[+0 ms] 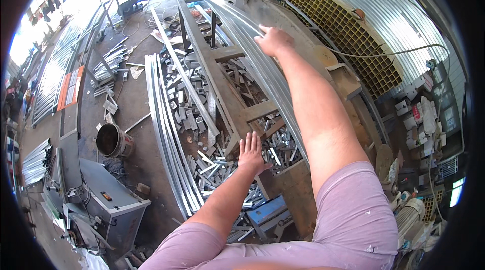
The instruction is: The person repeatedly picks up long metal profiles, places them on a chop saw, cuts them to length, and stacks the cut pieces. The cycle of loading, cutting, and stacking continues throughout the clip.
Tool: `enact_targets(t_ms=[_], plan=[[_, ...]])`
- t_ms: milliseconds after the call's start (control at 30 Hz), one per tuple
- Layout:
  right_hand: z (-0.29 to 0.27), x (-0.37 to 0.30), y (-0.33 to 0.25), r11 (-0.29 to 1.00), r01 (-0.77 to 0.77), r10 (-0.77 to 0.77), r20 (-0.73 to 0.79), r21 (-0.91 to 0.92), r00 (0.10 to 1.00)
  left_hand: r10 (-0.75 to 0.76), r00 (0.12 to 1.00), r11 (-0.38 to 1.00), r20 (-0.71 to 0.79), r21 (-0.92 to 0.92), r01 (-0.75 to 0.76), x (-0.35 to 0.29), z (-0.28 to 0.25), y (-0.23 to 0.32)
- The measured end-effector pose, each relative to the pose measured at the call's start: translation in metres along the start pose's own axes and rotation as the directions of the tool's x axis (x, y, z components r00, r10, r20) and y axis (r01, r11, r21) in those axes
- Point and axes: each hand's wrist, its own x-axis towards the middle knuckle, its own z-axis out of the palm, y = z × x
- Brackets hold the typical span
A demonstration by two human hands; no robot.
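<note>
Long, slender metal profiles [267,73], smooth and silvery with a bright sheen, are laid side by side along the right of a dull brown steel frame [211,73], whose rails are joined by flat crosspieces. The right hand [275,41] is stretched out to the far part of these profiles, its fingertips set at the edge; whether one is pinched cannot be told. The left hand [251,156] is held palm down near the frame's near end, fingers extended and slightly parted, with nothing gripped.

Beneath and beside the frame, short box-shaped offcuts [189,118] are heaped, and the floor space there is obstructed by them. Further shiny strips [160,118] are laid to the left, beyond which a grime-coated bucket [124,141] is seen. Yellow grating [348,30] is propped by a corrugated sheet wall [389,7], crossed by a thin cable [384,55].
</note>
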Motion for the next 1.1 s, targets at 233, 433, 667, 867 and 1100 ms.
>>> enact_targets(t_ms=[233,433,667,867,1100], plan=[[0.013,-0.055,0.045,0.995,0.051,-0.042,-0.109,0.085,0.993,-0.003,1.0,1.0,-0.005,0.021,0.003,-0.001,0.0,0.0],[-0.002,-0.143,0.099,0.988,0.126,-0.097,-0.28,0.088,0.955,-0.009,1.0,0.998,0.005,0.057,0.009,0.002,0.002,0.0],[-0.044,-0.295,0.171,0.988,0.116,-0.084,-0.28,0.101,0.956,-0.003,0.999,0.999,0.035,0.04,0.002,0.002,-0.003,0.0],[-0.061,-0.435,0.195,0.987,0.044,-0.003,-0.259,0.151,0.966,-0.008,0.998,0.897,0.065,-0.441,0.036,0.009,-0.041,-0.025],[-0.03,-0.582,0.181,0.982,0.007,0.043,-0.262,0.187,0.964,0.253,0.76,0.967,-0.598,0.15,-0.204,-0.055,-0.159,-0.003]])
